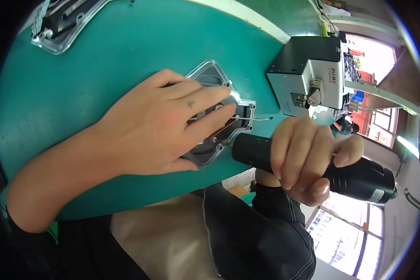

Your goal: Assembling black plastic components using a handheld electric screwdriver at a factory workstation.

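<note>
On the green bench lies a dark plastic housing with a clear rim (210, 70), mostly covered by my left hand (172, 114). The fingers of that hand reach across the housing and press on it, while the thumb rests at its near edge. A thin wire (261, 118) sticks out of the housing's right side. Wrapped in my right hand (308, 156) is a black electric screwdriver (252, 149), tilted almost flat. Its bit points left and meets the near right corner of the housing, at a screw post. Whether a screw sits under the tip is too small to tell.
A black and silver screw feeder (308, 77) stands at the right side of the green bench (107, 56). Another clear-rimmed housing (63, 28) lies at the far left. Windows and a distant person (345, 126) show beyond on the right.
</note>
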`<state>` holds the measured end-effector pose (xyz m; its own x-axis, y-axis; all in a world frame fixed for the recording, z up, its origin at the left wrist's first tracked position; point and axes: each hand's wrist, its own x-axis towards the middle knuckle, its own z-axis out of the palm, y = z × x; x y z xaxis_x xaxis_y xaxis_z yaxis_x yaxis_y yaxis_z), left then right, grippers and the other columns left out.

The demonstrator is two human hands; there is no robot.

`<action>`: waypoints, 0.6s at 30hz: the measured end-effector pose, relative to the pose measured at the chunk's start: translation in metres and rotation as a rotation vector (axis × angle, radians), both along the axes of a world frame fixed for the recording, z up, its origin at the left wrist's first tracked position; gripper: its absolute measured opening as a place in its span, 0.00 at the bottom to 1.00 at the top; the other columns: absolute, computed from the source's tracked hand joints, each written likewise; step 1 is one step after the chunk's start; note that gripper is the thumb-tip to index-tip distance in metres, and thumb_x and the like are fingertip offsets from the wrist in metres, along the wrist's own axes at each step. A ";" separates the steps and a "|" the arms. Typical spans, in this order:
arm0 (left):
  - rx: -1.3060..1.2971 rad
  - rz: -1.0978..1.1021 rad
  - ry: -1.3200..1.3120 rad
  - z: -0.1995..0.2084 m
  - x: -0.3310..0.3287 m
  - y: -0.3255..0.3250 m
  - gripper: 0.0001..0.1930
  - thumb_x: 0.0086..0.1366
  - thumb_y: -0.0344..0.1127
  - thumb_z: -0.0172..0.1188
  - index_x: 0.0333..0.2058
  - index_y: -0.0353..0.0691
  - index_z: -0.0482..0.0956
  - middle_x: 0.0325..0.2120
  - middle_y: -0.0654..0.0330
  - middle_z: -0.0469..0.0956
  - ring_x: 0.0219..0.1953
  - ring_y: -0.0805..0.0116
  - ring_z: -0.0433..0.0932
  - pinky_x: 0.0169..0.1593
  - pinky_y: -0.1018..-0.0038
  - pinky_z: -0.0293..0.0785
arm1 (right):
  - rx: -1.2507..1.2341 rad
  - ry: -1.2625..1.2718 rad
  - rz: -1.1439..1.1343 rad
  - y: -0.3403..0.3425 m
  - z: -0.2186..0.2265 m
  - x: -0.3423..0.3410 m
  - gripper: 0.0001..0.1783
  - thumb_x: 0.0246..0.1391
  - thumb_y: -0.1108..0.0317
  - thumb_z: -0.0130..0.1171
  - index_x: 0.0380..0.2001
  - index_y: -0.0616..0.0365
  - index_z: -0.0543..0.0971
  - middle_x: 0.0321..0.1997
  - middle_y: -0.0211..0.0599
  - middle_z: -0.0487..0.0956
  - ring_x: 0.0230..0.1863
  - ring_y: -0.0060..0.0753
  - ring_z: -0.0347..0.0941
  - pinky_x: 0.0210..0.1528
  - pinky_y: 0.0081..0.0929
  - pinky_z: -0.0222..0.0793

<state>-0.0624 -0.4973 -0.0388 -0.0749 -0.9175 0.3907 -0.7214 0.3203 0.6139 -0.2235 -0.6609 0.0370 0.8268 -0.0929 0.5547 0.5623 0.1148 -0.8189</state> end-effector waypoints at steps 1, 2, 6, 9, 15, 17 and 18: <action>-0.005 0.010 -0.017 -0.002 -0.001 0.002 0.44 0.40 0.49 0.79 0.58 0.40 0.75 0.61 0.56 0.71 0.54 0.59 0.77 0.58 0.61 0.67 | 0.003 0.001 -0.041 0.002 -0.001 0.001 0.17 0.61 0.73 0.61 0.49 0.55 0.66 0.20 0.22 0.76 0.17 0.14 0.73 0.21 0.12 0.72; -0.002 0.013 0.001 -0.003 -0.001 0.000 0.44 0.40 0.49 0.79 0.58 0.40 0.75 0.61 0.56 0.71 0.54 0.59 0.77 0.58 0.61 0.67 | -0.004 -0.002 -0.094 0.005 0.001 0.000 0.16 0.61 0.73 0.61 0.48 0.55 0.67 0.20 0.22 0.76 0.17 0.14 0.73 0.21 0.12 0.72; -0.036 0.010 0.052 -0.007 -0.003 -0.001 0.42 0.39 0.49 0.79 0.56 0.44 0.78 0.61 0.57 0.72 0.54 0.61 0.77 0.58 0.62 0.66 | -0.044 0.011 -0.156 0.008 0.004 0.001 0.16 0.59 0.73 0.63 0.46 0.55 0.67 0.20 0.24 0.77 0.16 0.14 0.73 0.22 0.11 0.74; -0.039 0.022 0.051 -0.009 -0.005 -0.001 0.41 0.39 0.49 0.79 0.55 0.46 0.79 0.60 0.58 0.72 0.55 0.62 0.76 0.59 0.63 0.66 | -0.045 0.010 -0.168 0.009 -0.001 0.002 0.15 0.59 0.73 0.63 0.44 0.53 0.67 0.20 0.24 0.77 0.17 0.13 0.74 0.23 0.12 0.75; -0.053 0.026 0.039 -0.008 -0.007 -0.001 0.39 0.41 0.51 0.78 0.55 0.47 0.79 0.60 0.58 0.73 0.56 0.62 0.76 0.59 0.64 0.65 | -0.100 0.029 -0.145 0.009 0.000 0.001 0.15 0.60 0.72 0.63 0.42 0.52 0.66 0.21 0.25 0.78 0.18 0.14 0.75 0.24 0.13 0.76; -0.056 0.024 0.033 -0.008 -0.007 -0.001 0.39 0.41 0.51 0.78 0.55 0.47 0.79 0.60 0.58 0.73 0.56 0.63 0.76 0.59 0.64 0.65 | -0.136 0.036 -0.123 0.008 0.002 0.002 0.15 0.60 0.72 0.63 0.42 0.52 0.66 0.22 0.25 0.78 0.18 0.14 0.75 0.24 0.13 0.76; -0.043 0.021 0.023 -0.007 -0.006 -0.001 0.40 0.41 0.51 0.78 0.56 0.47 0.79 0.60 0.58 0.73 0.57 0.63 0.76 0.59 0.64 0.65 | -0.158 0.034 -0.097 0.009 0.002 0.002 0.15 0.61 0.72 0.63 0.42 0.52 0.65 0.22 0.26 0.78 0.18 0.14 0.76 0.24 0.14 0.76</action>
<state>-0.0685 -0.4979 -0.0462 -0.0467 -0.9009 0.4316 -0.7143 0.3321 0.6160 -0.2214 -0.6523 0.0389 0.8369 -0.0876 0.5403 0.5358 -0.0701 -0.8414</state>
